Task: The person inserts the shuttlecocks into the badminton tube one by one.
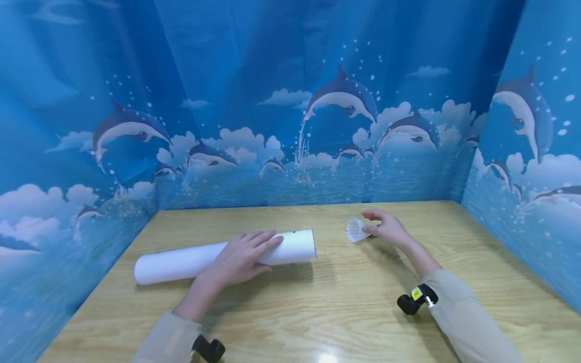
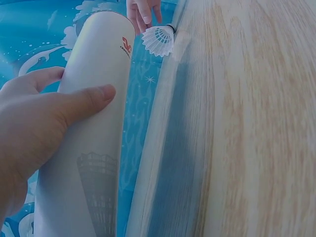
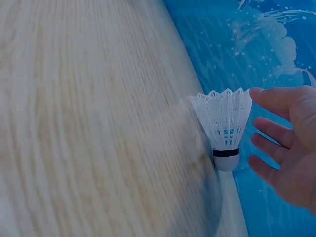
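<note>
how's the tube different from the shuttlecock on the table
The tube is a long, smooth cylinder lying on its side; the shuttlecock is a small ribbed cone with a black-banded cork. The left hand rests on the tube; the right hand is at the shuttlecock, fingers loose. Both are white.

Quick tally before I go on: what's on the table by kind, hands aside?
White tube, lying on its side under the left hand: 1
White shuttlecock, by the right hand fingers: 1
Total: 2 things on the wooden table
</note>
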Motion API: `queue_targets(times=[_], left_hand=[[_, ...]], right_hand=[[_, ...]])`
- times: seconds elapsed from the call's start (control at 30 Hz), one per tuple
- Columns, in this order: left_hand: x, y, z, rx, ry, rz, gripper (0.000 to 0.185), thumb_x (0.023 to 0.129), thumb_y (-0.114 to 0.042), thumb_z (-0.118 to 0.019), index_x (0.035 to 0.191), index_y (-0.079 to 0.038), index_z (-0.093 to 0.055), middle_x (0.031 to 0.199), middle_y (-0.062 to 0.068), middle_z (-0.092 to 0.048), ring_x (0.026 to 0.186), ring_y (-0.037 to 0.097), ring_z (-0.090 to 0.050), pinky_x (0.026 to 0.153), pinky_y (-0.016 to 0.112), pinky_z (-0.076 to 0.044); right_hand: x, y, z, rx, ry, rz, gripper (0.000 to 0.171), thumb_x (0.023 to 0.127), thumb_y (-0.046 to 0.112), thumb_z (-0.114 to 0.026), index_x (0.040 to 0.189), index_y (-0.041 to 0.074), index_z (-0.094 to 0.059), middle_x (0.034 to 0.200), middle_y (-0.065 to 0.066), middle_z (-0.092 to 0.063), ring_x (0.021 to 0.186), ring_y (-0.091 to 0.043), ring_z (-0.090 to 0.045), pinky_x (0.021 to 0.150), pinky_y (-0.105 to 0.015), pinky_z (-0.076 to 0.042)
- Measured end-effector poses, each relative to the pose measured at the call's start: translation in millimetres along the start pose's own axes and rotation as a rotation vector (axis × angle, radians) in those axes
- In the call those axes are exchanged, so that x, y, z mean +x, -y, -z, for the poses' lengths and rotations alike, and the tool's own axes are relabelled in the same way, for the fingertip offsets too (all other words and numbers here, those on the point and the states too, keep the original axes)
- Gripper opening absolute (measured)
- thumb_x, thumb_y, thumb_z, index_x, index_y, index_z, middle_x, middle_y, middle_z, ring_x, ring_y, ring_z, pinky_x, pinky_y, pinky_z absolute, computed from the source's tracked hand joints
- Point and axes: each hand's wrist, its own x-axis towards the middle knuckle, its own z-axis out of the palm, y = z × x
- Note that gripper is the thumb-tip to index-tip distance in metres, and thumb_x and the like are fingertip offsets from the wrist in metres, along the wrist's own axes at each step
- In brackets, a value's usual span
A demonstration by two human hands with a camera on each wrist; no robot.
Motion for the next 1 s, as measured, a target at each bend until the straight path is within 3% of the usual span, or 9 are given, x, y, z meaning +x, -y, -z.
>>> queue_targets(times=[0.13,0.33,0.6,0.83,1.0], left_hand=[[-0.1,0.5,-1.4,-0.003,0.001,0.002,0.077,0.071,-0.032,-0.080,0.138,-0.015,-0.045,0.136,0.008,-0.048,0.115,0.026,-0.052,0.091,0.046,-0.046],[0.3,0.6,-2.3,-0.003,0.002,-0.002,0.076,0.072,-0.032,-0.080,0.138,-0.015,-0.045,0.136,0.008,-0.048,0.115,0.026,-0.052,0.091,0.046,-0.046],[0.8,0.2,-2.6,0.002,0.002,-0.006,0.076,0.072,-0.033,-0.080,0.138,-0.015,-0.046,0.136,0.008,-0.048,0.115,0.026,-0.052,0.091,0.046,-0.046],[-0.2,-1.1,-2.5,0.014,-0.009,-0.016,0.075,0.071,-0.033,-0.080,0.136,-0.014,-0.047,0.134,0.009,-0.050,0.112,0.027,-0.054,0.089,0.046,-0.047],[-0.4,-0.6,-2.7,0.017,-0.015,-0.027,0.076,0.070,-0.032,-0.081,0.136,-0.014,-0.048,0.134,0.010,-0.050,0.111,0.027,-0.055,0.088,0.045,-0.048]], right_hand=[[5,-8,-2,0.025,0.046,0.043,0.054,0.084,0.010,-0.066,0.129,-0.011,-0.045,0.128,-0.031,-0.047,0.118,-0.046,-0.041,0.098,-0.056,-0.035],[7,-12,-6,-0.001,0.054,0.076,0.056,0.082,0.008,-0.067,0.127,-0.015,-0.043,0.119,-0.033,-0.051,0.107,-0.044,-0.051,0.092,-0.053,-0.041],[7,-8,-10,-0.054,0.041,0.078,0.055,0.080,0.011,-0.070,0.125,-0.011,-0.048,0.107,-0.027,-0.058,0.091,-0.034,-0.057,0.079,-0.044,-0.048],[4,-4,-10,-0.038,0.113,0.036,0.054,0.082,0.011,-0.069,0.130,-0.004,-0.047,0.101,-0.020,-0.057,0.076,-0.022,-0.055,0.055,-0.031,-0.049],[4,-2,-10,-0.068,0.147,0.032,0.061,0.084,0.012,-0.067,0.137,-0.001,-0.041,0.100,-0.017,-0.058,0.075,-0.020,-0.055,0.057,-0.030,-0.048]])
